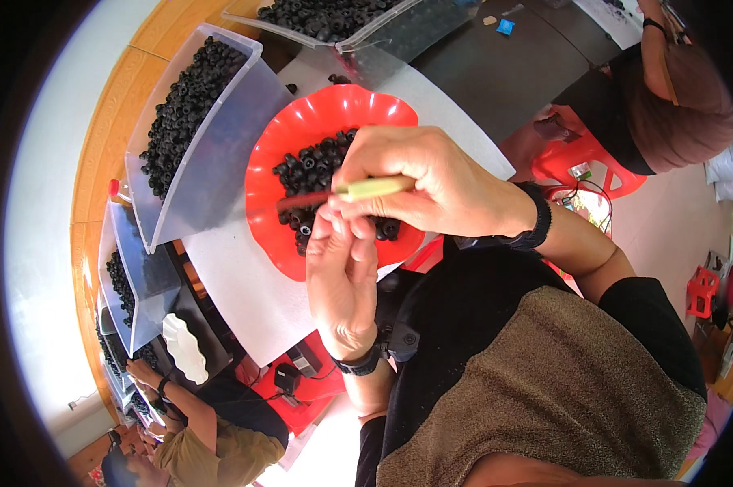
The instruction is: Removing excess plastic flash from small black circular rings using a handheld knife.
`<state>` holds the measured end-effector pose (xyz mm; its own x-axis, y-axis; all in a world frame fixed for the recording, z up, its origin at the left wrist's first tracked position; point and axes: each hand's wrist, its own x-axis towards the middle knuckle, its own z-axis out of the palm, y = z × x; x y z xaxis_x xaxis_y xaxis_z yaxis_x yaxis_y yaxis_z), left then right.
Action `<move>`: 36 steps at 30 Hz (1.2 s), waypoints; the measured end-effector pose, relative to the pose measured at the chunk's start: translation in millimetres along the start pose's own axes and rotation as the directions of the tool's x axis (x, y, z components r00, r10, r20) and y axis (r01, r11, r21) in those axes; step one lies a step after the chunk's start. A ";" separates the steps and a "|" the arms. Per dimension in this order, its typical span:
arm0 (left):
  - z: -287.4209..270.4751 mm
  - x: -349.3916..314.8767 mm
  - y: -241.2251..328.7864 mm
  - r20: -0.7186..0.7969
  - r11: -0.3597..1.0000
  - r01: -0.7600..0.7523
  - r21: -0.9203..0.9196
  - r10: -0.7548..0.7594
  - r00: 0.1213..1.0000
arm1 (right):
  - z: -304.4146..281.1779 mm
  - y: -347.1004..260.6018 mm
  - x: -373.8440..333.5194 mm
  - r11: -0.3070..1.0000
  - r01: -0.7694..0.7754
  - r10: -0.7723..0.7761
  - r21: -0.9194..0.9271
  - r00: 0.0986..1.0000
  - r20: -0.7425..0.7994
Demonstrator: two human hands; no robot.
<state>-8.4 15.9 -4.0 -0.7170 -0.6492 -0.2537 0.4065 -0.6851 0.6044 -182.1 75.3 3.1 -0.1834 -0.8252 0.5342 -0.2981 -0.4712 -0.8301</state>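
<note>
Right hand [431, 183] grip holds a pale stick [375, 188]; left hand [340, 268] pinches beneath, over red plate [261, 187].

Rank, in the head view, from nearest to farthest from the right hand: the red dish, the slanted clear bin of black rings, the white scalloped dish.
From the right hand:
1. Red dish, directly beneath the hand.
2. Slanted clear bin, just left of the red dish.
3. White scalloped dish, far lower left, by a co-worker's hand.

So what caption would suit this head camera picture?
Both hands, right hand holding a pale green stick near the left hand, over a red plate of small black rings.
</note>
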 end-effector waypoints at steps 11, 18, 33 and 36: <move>-20.5 -11.8 30.4 0.102 0.947 -0.235 -0.220 0.262 0.960 | -31.5 -6.3 -7.0 0.974 -0.204 0.177 -0.100 0.957 -0.229; -39.7 -38.5 19.1 0.003 0.913 -0.277 -0.299 0.291 0.957 | -41.6 9.1 -25.2 0.982 -0.175 0.161 -0.067 0.971 -0.175; -54.8 -66.6 11.2 0.003 0.890 -0.430 -0.153 0.436 0.900 | -88.7 -2.8 -80.0 0.956 -0.287 0.243 -0.058 0.889 -0.388; -69.9 -78.3 20.5 -0.018 0.888 -0.431 -0.160 0.434 0.901 | -104.6 -4.4 -100.3 0.956 -0.284 0.214 -0.075 0.848 -0.486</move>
<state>95.7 29.6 -24.6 -0.4596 -0.8879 0.0203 0.7607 -0.3818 0.5249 -260.4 192.8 -30.1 -0.6741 -0.6488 0.3531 -0.3032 -0.1928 -0.9332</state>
